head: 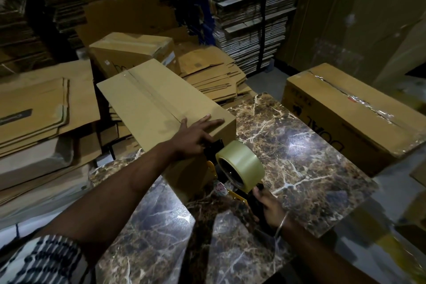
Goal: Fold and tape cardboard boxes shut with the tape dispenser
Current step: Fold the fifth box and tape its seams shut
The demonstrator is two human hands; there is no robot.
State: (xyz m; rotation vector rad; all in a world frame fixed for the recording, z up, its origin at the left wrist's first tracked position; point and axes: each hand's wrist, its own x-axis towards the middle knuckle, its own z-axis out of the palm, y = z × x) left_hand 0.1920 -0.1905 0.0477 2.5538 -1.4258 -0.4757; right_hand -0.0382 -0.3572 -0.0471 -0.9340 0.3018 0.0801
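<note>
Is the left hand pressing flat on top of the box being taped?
Yes, the left hand lies with straight fingers on the top of the box, near its front edge.

Dim room; glare spots on the marble table (pixel 299 145), edges warped.

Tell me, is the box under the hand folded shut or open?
Shut. The box's top flaps lie flat and meet along a centre seam; the left hand presses them.

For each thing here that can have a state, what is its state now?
Box on the table: flaps folded shut, seam looks untaped.
Tape dispenser: at the box's near end.
Left hand: flat on the box top.
Right hand: grips the dispenser handle.
Box at right: taped shut.
</note>
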